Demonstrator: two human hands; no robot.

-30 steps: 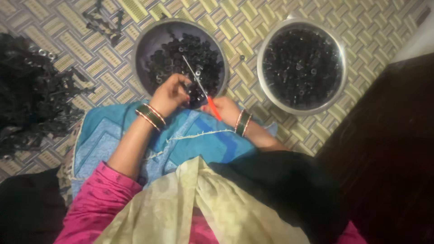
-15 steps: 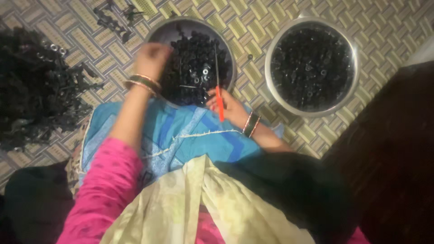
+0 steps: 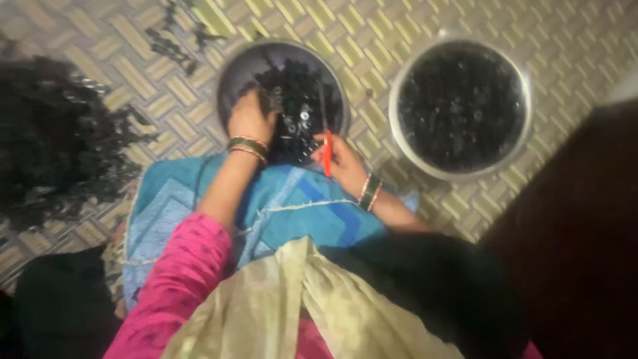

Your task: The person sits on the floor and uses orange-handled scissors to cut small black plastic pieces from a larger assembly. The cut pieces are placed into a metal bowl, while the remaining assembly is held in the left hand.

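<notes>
My left hand [image 3: 251,118] reaches into a round metal bowl [image 3: 234,73] of small black parts [image 3: 299,113], fingers curled down among them; whether it grips any is hidden. My right hand [image 3: 342,159] sits at the bowl's near edge, closed on a thin tool with a red handle [image 3: 327,153] whose dark shaft points up over the parts. Both wrists wear bangles. A blue patterned cloth [image 3: 286,206] covers my lap below the hands.
A second metal bowl [image 3: 525,126] full of small black parts stands to the right. A large heap of black pieces [image 3: 53,146] lies on the woven mat at left, with a few loose ones [image 3: 173,43] beyond. Dark shadow fills the right edge.
My left hand has gone from beside the tool over to the left and down into the bowl's parts. The right hand has swung the red-handled tool upright.
</notes>
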